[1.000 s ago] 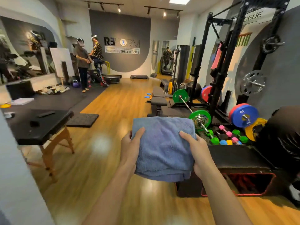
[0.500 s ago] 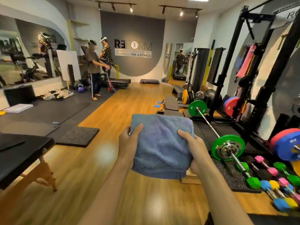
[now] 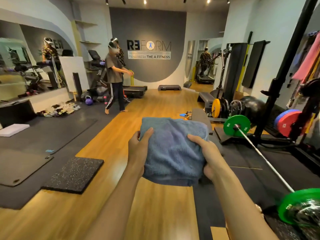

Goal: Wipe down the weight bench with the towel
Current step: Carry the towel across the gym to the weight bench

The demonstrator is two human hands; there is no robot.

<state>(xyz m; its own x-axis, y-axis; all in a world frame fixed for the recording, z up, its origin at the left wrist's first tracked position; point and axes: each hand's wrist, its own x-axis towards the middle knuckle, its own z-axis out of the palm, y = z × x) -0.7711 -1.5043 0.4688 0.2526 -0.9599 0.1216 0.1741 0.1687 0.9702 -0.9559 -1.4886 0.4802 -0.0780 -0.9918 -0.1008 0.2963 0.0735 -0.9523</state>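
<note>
Wooden floor (image 3: 155,104), dark mats (image 3: 43,135) at left, speckled rubber tile (image 3: 74,174), weight bench (image 3: 200,116) ahead, green-plated barbell (image 3: 256,148) on black matting (image 3: 242,160)

Barbell (image 3: 259,152) (green plates) on floor right; speckled mat (image 3: 73,174) left; barefoot person (image 3: 114,78) near treadmill (image 3: 134,90).

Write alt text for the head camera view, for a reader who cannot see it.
A left hand and a right hand hold a folded blue towel out front above a gym's wooden floor. Just beyond lies a dark padded bench, with a green-plated barbell to the right and a person walking farther back.
</note>
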